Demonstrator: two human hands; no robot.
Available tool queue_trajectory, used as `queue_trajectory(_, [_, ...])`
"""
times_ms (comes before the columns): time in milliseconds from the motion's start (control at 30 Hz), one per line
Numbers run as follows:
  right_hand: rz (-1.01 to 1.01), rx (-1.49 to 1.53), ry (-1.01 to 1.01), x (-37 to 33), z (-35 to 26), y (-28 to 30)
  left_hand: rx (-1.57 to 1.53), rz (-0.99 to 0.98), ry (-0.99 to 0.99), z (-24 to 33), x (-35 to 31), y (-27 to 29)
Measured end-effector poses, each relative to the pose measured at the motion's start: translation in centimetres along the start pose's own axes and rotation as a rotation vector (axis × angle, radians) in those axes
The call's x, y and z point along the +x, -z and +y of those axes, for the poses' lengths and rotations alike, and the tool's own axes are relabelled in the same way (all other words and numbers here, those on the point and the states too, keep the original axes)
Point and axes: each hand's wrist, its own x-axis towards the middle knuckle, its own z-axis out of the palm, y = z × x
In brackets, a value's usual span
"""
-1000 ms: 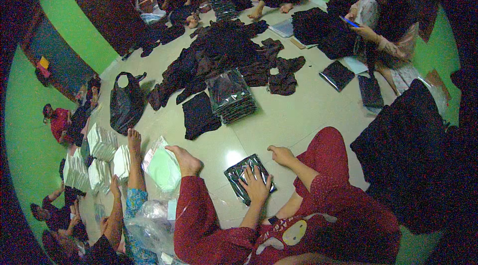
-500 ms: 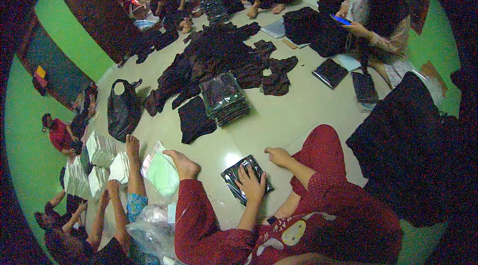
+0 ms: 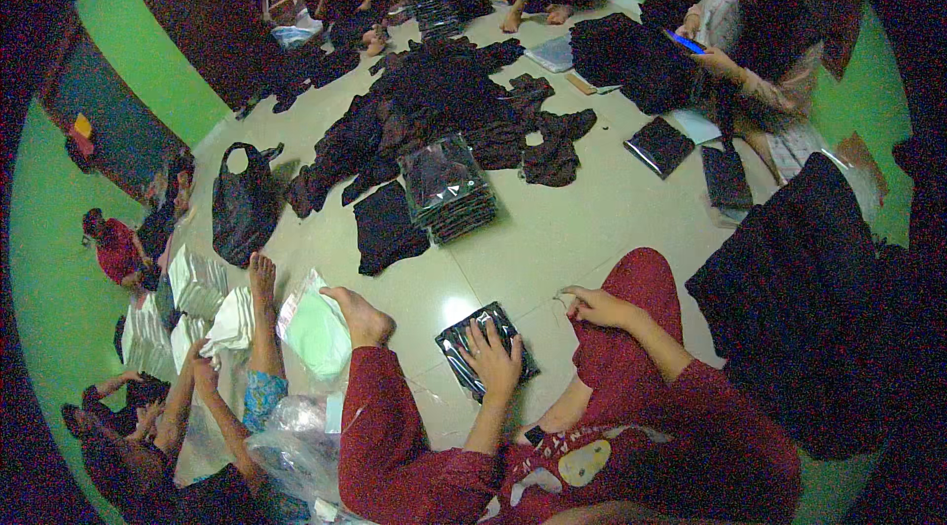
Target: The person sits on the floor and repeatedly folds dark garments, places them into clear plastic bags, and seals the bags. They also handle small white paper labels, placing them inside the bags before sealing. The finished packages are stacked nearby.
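A black folded garment in a shiny clear plastic bag (image 3: 464, 374) lies on the floor between my legs. My left hand (image 3: 490, 355) rests flat on top of it, fingers spread. My right hand (image 3: 604, 309) is raised beside my right knee, apart from the bag. Its fingers are closed together, and a thin pale strip (image 3: 565, 299) shows at the fingertips, too small to make out well.
Ahead stands a stack of bagged black garments (image 3: 452, 197), beside a folded black garment (image 3: 391, 229) and a spread heap of dark clothes (image 3: 414, 101). A black bag (image 3: 245, 209) sits left. Dark cloth (image 3: 789, 318) is piled right. Other people sit around, one holding a phone (image 3: 688, 41).
My right hand has moved right and slightly up, away from the bagged garment, with the pale strip now showing at its fingertips. My left hand stays on the bag.
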Motion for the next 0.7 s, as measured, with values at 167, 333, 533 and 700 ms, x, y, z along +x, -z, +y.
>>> queue_trajectory(167, [0.132,-0.038,-0.034,-5.7,-2.1,6.0,0.004,0.017,0.005,0.0,0.3,0.0])
queue_trajectory(333, [0.362,-0.191,-0.175,-8.8,-2.3,10.4,-0.008,-0.008,0.0,0.3,0.4,0.1])
queue_trajectory(533, [0.581,-0.481,-0.047,-8.4,-0.8,7.7,-0.043,0.047,-0.053,0.6,0.3,0.1])
queue_trajectory(700, [0.751,-0.684,-0.088,-5.8,-0.6,5.0,-0.066,0.042,-0.042,0.6,0.4,0.5])
